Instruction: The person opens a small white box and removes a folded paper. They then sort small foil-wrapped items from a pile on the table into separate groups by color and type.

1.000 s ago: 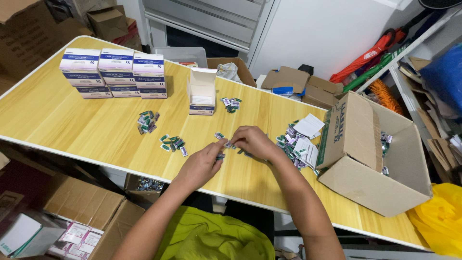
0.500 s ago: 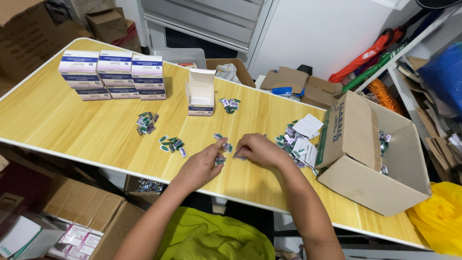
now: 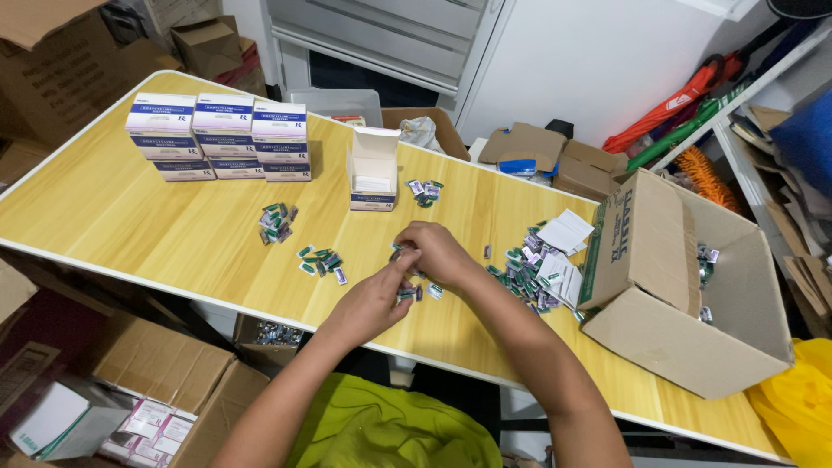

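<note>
My left hand (image 3: 373, 303) and my right hand (image 3: 433, 251) meet over the middle of the wooden table (image 3: 130, 217), both pinching small green and purple packets (image 3: 407, 293). Little piles of the same packets lie nearby: one (image 3: 321, 262) just left of my hands, one (image 3: 276, 222) further left, one (image 3: 425, 191) behind. A bigger heap (image 3: 530, 273) with white leaflets (image 3: 565, 230) lies to the right. An open white carton (image 3: 373, 180) stands upright behind my hands.
Stacked white and blue cartons (image 3: 217, 137) stand at the table's back left. A large open cardboard box (image 3: 685, 286) holding more packets rests on the right end. Cardboard boxes (image 3: 147, 381) sit on the floor below the front edge.
Both hands have stayed over the same spot; the right hand has drawn slightly toward the left one and the fingers now close on the packets together.
</note>
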